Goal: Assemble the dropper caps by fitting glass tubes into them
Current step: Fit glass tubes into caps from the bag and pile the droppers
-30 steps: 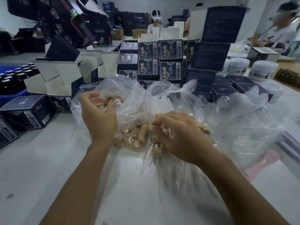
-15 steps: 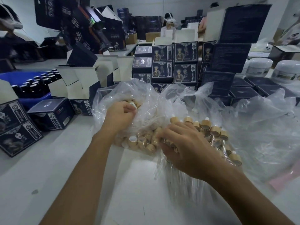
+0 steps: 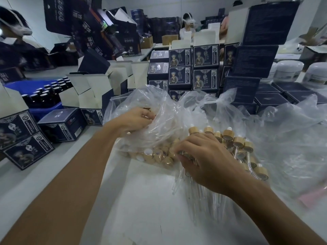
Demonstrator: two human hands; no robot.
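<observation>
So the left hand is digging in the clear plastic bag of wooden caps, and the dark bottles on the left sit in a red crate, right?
Not quite: the crate is blue, not red. The head view shows the dark bottles standing in a blue plastic crate on the left. The rest holds: the left hand reaches into the clear plastic bag of wooden caps.

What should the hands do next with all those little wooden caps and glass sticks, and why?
Probably the left hand, reaching into the clear bag, should pull out one loose cap. The right hand already rests on the glass tubes, so a tube could then be fitted into that cap.
</observation>
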